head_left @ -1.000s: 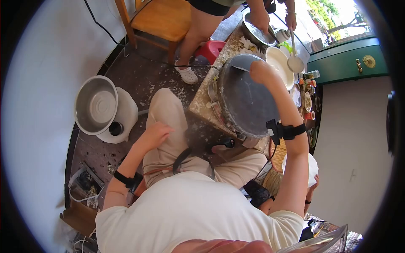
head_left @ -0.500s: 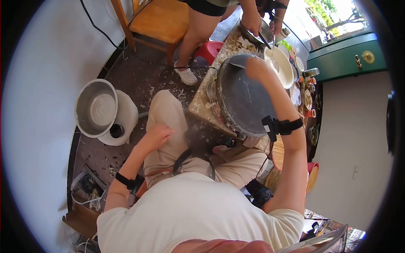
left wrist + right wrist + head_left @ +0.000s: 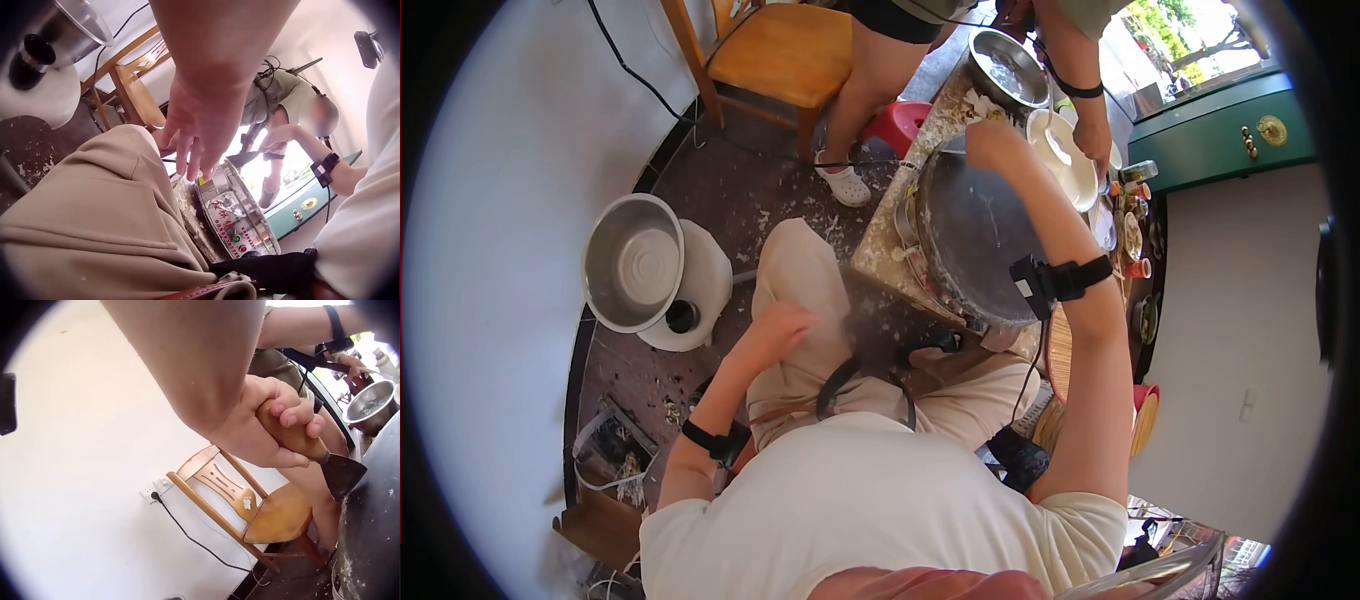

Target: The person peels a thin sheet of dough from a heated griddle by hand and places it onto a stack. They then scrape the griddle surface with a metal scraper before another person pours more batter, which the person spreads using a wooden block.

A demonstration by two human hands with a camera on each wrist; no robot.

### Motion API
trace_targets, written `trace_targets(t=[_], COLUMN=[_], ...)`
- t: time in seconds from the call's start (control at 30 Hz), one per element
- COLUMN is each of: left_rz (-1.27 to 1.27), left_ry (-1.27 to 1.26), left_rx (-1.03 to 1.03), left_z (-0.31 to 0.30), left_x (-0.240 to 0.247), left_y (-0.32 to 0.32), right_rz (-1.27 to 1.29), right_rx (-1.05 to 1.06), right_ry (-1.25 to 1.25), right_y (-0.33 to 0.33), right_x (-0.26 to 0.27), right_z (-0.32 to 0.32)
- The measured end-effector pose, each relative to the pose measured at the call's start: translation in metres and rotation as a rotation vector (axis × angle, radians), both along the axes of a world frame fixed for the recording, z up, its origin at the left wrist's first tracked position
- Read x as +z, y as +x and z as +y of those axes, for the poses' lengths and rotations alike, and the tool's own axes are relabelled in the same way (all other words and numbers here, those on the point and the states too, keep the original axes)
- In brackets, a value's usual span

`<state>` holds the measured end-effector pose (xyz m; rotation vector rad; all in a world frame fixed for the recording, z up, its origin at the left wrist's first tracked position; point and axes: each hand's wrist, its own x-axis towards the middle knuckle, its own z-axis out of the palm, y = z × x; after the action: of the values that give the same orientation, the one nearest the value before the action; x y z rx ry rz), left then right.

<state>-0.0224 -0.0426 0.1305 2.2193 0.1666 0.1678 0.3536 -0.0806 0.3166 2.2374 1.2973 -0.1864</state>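
Observation:
My right hand [image 3: 998,148] grips the wooden handle [image 3: 294,434] of a scraper [image 3: 342,475] with a broad dark metal blade. In the right wrist view the blade's edge meets the rim of a round dark griddle [image 3: 990,235]. White smears and flecks mark the griddle's surface and side. Above my knee, my left hand [image 3: 780,328] lies with loosely bent fingers and holds nothing. The left wrist view shows the fingers of that hand [image 3: 197,134] hanging down, overlapping the griddle's panel [image 3: 234,228] with its red lettering and buttons.
The griddle stands on a stained table [image 3: 887,250]. Beyond it are a white bowl [image 3: 1068,180] and a steel basin [image 3: 1007,70]; another person's hand [image 3: 1092,138] reaches beside the bowl. A second metal basin [image 3: 632,262] sits on a white stand to my left. A wooden chair [image 3: 785,55] stands ahead.
My right hand has shifted left and away from me, to the griddle's far edge. The other person's arm has swung from the steel basin to beside the white bowl. My left hand barely moves.

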Motion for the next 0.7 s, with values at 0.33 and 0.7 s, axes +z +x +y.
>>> trace_targets(t=[0.33,0.7], left_rz=[-0.001,-0.026], left_ry=[-0.008,0.027], left_rx=[0.053,0.071], left_z=[0.001,0.007], left_x=[-0.003,-0.003], left_y=[-0.01,-0.005], right_rz=[0.044,0.025], right_rx=[0.064,0.077], right_ry=[-0.179,0.075], right_y=[-0.033,-0.021], right_x=[0.018,-0.009], right_z=[-0.006,-0.017])
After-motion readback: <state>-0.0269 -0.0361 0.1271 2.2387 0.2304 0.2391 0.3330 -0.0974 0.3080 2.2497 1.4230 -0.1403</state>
